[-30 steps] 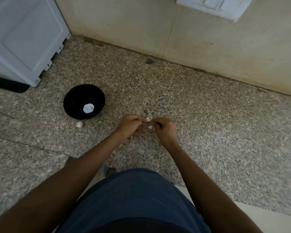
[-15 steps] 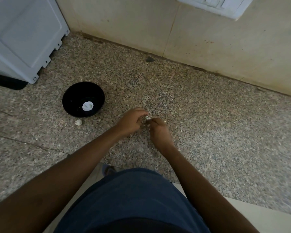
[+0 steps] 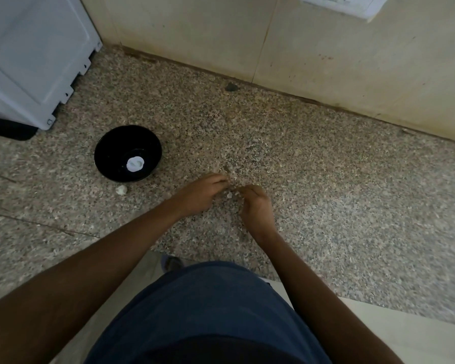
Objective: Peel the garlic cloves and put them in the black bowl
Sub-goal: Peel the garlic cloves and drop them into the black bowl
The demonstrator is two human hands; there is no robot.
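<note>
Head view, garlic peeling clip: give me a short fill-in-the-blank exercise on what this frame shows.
1. The bowl on the counter is ____ in colour.
2. One white piece lies ____ the bowl.
3. A second white piece lies on the counter just ____ the bowl.
4. The left hand and right hand work a small garlic clove ____ them.

Missing words: black; inside; outside; between

One black bowl (image 3: 128, 153) sat on the counter, with one white piece (image 3: 135, 164) inside it. One garlic piece (image 3: 121, 190) lay just beside the bowl, and one small clove (image 3: 229, 195) showed right of the bowl, between two hands, left (image 3: 201, 192) and right (image 3: 256, 207).
</note>
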